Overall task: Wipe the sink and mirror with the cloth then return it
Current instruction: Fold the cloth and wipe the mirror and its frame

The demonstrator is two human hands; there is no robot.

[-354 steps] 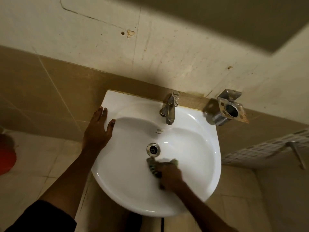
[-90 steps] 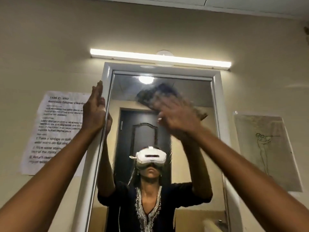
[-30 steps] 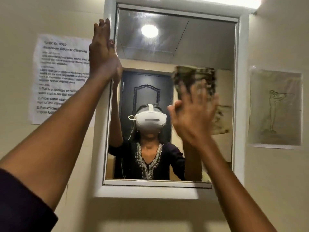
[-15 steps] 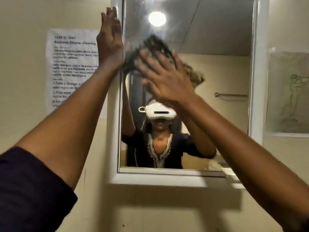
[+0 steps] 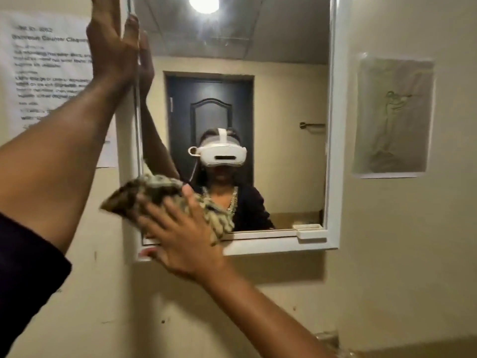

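Note:
A white-framed mirror hangs on the beige wall ahead of me. My right hand presses a crumpled brown and cream cloth flat against the lower left corner of the glass, fingers spread over it. My left hand lies flat and open against the upper left edge of the mirror frame, holding nothing. The sink is out of view below.
A printed instruction sheet is taped to the wall left of the mirror. A sheet with a line drawing hangs on the right. A metal fitting shows at the bottom right.
My right hand has swept the cloth from the upper left of the glass down to its lower left corner. My left hand has stayed on the frame's left edge.

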